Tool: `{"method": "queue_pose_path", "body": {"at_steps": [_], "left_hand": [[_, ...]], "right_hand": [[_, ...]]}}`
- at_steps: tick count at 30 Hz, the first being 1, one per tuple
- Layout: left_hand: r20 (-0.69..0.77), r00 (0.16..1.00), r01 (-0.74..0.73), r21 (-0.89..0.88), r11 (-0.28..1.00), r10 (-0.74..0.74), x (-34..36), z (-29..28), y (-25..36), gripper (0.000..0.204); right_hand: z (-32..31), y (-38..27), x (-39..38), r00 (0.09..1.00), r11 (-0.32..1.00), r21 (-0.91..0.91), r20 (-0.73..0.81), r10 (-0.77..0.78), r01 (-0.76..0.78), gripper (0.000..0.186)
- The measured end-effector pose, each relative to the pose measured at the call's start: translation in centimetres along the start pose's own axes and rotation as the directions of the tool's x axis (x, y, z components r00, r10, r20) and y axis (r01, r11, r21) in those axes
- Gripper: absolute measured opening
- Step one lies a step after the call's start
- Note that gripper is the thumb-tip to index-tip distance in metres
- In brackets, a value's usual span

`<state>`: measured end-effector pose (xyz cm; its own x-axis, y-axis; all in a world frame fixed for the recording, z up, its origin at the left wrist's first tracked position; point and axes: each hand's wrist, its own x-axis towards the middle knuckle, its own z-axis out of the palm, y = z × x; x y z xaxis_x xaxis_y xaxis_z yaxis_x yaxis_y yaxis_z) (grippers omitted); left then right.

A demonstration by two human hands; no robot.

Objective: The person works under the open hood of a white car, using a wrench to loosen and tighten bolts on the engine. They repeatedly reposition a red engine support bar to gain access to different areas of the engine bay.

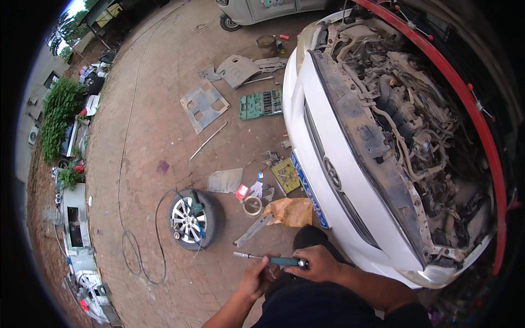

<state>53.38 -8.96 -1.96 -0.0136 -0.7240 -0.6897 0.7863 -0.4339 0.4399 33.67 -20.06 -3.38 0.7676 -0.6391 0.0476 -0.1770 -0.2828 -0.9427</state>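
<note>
A ratchet wrench (283, 261) with a green handle and chrome ends lies level across both hands, in front of my body. My right hand (318, 262) is closed around its right end, where a round chrome head shows by the thumb. My left hand (256, 277) has its fingers curled at the middle of the tool, the thumb against it. From there a thin chrome shaft (246, 255) sticks out to the left. Close to my right is the white car (311, 136) with its hood up and the dusty engine bay (404, 120) exposed.
On the brick ground lie a wheel (214, 216) with a power tool and cable on it, a green socket set (261, 105), a metal plate (205, 106), a long bar (208, 140), a yellow tool case (286, 176) and brown paper (290, 212). A white vehicle (273, 8) stands behind.
</note>
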Motion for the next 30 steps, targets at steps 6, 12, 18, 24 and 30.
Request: {"method": "queue_pose_path", "body": {"at_steps": [6, 12, 18, 24, 30], "left_hand": [[-0.135, 0.972, -0.213, -0.162, 0.963, 0.193, 6.4, -2.3, 7.4, 0.031], [-0.3, 0.93, -0.28, -0.206, 0.938, 0.212, 12.7, -0.2, 16.7, 0.042], [0.005, 0.896, -0.429, 0.268, 0.863, 0.444, 22.4, 8.3, 26.2, 0.047], [0.585, 0.801, -0.514, 0.565, 0.645, 0.126, 32.8, 20.6, 34.6, 0.034], [0.938, 0.323, -0.88, 0.347, 0.325, -0.125, 45.5, 34.7, 47.4, 0.03]], "right_hand": [[-1.6, 1.8, 11.7, 0.926, 0.912, 0.34, 0.367, 0.094, -0.227, 0.051], [-3.3, 4.4, 23.1, 0.942, 0.852, 0.504, 0.334, -0.042, -0.141, 0.041], [-14.1, 4.2, 30.5, 0.995, 0.896, 0.443, 0.069, -0.07, 0.033, 0.053], [-24.0, 6.3, 32.9, 0.847, 0.784, 0.616, -0.453, 0.279, 0.072, 0.032], [-33.9, 9.7, 33.2, 0.177, 0.763, 0.444, -0.894, 0.412, 0.469, 0.026]]}}
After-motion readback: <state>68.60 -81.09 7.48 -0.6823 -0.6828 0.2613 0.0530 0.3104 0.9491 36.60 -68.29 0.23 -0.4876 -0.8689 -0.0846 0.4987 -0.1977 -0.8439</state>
